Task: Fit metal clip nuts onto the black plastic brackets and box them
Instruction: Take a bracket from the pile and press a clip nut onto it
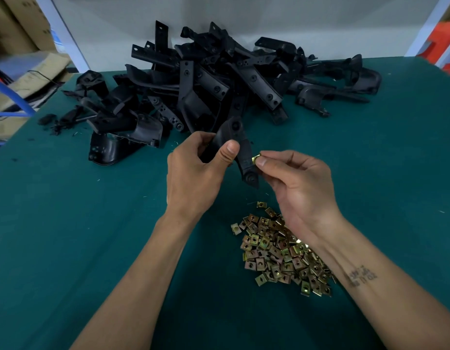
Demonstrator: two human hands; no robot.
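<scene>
My left hand (193, 173) grips a black plastic bracket (240, 152) above the green table, thumb across its front. My right hand (297, 183) pinches a brass-coloured clip nut (256, 157) between thumb and forefinger and holds it against the bracket's right edge. A heap of loose clip nuts (279, 251) lies on the table below my right wrist, partly hidden by that forearm. A large pile of black brackets (214, 79) covers the far middle of the table.
The green table mat (80, 236) spreads to both sides. Small black plastic scraps (57, 122) lie at the far left. Cardboard boxes (21, 24) and a blue frame (11, 97) stand beyond the left edge. A white wall closes the back.
</scene>
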